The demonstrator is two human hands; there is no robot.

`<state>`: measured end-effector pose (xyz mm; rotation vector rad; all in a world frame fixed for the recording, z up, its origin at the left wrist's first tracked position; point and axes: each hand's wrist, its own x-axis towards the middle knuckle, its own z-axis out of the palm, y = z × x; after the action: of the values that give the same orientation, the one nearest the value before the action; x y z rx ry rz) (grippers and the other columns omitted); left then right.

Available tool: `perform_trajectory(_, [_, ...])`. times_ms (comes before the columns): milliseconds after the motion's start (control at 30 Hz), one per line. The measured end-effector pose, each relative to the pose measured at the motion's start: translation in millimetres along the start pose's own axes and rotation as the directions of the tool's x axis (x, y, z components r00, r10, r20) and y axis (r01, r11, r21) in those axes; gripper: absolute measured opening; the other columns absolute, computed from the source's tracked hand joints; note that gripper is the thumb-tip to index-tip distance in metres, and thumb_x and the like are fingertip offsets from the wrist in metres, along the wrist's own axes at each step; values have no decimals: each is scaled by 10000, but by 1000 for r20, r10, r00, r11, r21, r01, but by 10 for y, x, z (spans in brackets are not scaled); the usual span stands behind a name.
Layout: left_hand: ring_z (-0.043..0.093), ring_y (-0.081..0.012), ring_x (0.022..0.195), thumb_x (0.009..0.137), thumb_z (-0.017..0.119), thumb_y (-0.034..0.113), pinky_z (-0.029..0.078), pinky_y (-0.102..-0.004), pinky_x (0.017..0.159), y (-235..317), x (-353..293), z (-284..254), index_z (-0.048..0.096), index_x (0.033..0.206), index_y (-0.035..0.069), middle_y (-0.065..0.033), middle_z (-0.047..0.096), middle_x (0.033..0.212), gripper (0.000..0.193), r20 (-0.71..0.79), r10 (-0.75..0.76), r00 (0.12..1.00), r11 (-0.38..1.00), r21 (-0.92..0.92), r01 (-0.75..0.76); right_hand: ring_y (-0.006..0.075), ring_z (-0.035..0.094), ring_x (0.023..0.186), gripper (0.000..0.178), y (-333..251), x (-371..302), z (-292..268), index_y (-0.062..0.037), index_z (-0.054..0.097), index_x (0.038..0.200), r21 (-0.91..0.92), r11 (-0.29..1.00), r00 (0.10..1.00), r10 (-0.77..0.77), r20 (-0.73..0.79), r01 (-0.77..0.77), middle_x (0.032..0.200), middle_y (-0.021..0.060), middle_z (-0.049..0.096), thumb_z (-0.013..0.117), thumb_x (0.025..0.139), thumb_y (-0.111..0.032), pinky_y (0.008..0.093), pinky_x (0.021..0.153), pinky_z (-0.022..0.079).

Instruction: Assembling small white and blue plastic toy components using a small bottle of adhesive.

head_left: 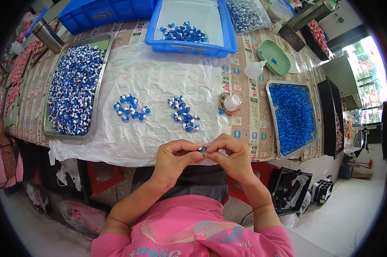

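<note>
Both hands meet at the table's near edge, fingertips almost touching. Between the thumb and forefinger of my left hand [174,159] is a small blue-and-white plastic piece [202,149]. My right hand [230,156] pinches at the same piece from the other side; its fingertips hide part of it. Just beyond the hands, on crumpled white paper [153,77], lies a loose cluster of similar blue-and-white pieces [185,116]. A second cluster [131,108] sits farther left on the paper.
A metal tray [47,131] heaped with blue-and-white pieces stands at left, another tray [280,156] of blue pieces at right. At the back are a blue bin [228,47], a green dish [268,49] and a white squeeze bottle [254,70]. A small clear jar [233,103] stands nearer.
</note>
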<state>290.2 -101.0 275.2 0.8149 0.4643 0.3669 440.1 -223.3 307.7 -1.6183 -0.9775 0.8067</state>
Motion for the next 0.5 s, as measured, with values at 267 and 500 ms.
perform_trajectory(267, [697,-175,827,881,689,75,608,-307,759,77,13,-49,645,1105,0,-121,695,971,241,19,-157,987,982,-102,158,155,651,783,203,-124,53,-23,-36,728,971,-96,992,994,-90,-66,83,913,84,694,748,774,8,274,697,520])
perform_trajectory(500, [699,-174,819,884,692,96,607,-301,746,64,26,-61,651,1101,7,-117,698,951,239,23,-152,988,983,-100,154,165,656,779,200,-158,73,-25,-37,735,942,-177,976,992,-128,-15,123,882,82,696,734,757,37,277,683,522])
